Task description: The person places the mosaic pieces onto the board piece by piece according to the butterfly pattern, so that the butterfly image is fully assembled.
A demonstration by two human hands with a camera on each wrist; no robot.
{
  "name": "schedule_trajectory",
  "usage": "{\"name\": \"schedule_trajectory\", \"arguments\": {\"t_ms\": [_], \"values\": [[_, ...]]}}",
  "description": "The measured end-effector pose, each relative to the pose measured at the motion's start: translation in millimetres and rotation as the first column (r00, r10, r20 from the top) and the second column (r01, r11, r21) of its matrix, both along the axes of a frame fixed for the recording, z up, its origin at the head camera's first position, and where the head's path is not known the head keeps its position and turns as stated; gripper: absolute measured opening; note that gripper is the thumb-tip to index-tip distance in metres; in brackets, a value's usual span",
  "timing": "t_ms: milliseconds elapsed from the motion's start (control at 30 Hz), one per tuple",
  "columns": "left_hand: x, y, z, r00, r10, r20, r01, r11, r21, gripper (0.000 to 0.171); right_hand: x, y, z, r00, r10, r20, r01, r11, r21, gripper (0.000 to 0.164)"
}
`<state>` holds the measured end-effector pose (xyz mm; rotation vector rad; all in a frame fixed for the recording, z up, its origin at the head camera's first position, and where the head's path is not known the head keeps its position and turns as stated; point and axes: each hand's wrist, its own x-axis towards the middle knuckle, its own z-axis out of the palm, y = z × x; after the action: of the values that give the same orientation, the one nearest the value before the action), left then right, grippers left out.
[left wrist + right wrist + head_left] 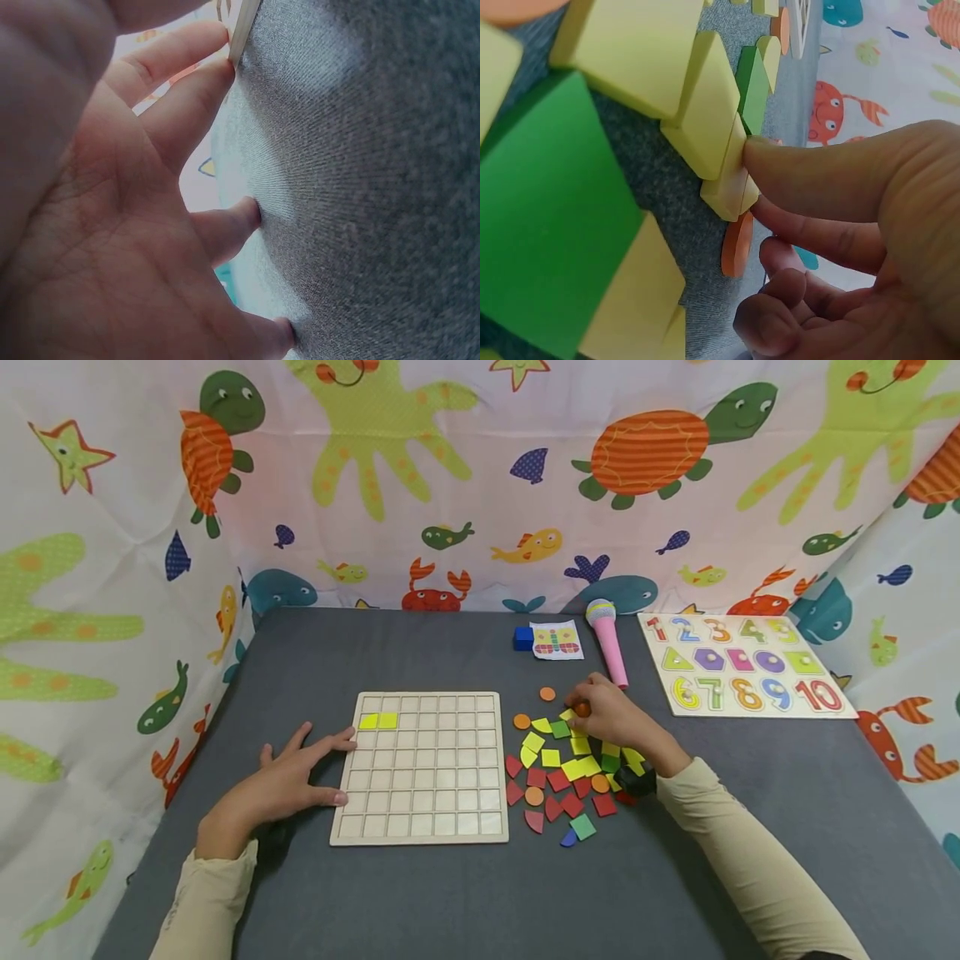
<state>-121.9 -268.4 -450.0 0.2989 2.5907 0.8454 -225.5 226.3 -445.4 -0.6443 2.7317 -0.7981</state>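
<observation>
Yellow tile (729, 180) is at the near end of the row in the right wrist view, pinched between thumb and index of the right hand (611, 714); its other fingers are curled in. Orange disc (738, 246) just beside it. Around it, a loose spread of pieces: yellow tiles mostly, green square (560, 729) near the fingertips, red tiles toward the person, blue quarter piece (568, 837) and green-teal square (582, 827) at the near edge. Some yellow pieces overlap. Right hand and black wrist device (637, 781) cover part of the spread, so pieces there can't be counted.

Grid board (427, 768) lies flat left of the spread, with 2 yellow pieces in its 2nd row from the far side: rounded-corner piece (369, 721) and, next to it, yellow square (387, 720). Left hand (281, 781) at the board's left edge, fingers spread, 2 touching the edge in the left wrist view, 2 more on the grey cloth (300, 893).

Beyond the spread: blue cube (522, 638) touching printed card (557, 641), then pink microphone (607, 643), near the right hand on its far side. Number puzzle board (750, 668) at far right. Sea-animal curtain (465, 460) behind.
</observation>
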Motion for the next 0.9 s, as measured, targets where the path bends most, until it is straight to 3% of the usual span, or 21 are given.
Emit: {"name": "schedule_trajectory", "arguments": {"t_ms": [300, 633, 900], "values": [[-0.1, 0.2, -0.3, 1.0, -0.007, -0.013, 0.007, 1.0, -0.002, 0.094, 0.7, 1.3, -1.7, 1.0, -0.006, -0.01, 0.006, 1.0, -0.019, 0.02], [2.0, -4.8, -5.6, 0.999, -0.014, -0.038, 0.015, 1.0, 0.02, 0.096, 0.4, -2.0, 0.1, 0.998, -0.038, 0.041, 0.045, 0.982, -0.185, 0.01], [1.2, -0.7, -1.0, 1.0, -0.014, -0.013, 0.014, 1.0, 0.008, 0.094, -5.1, -25.5, 3.2, 0.999, 0.015, 0.05, 0.001, 0.95, -0.312, 0.009]]}}
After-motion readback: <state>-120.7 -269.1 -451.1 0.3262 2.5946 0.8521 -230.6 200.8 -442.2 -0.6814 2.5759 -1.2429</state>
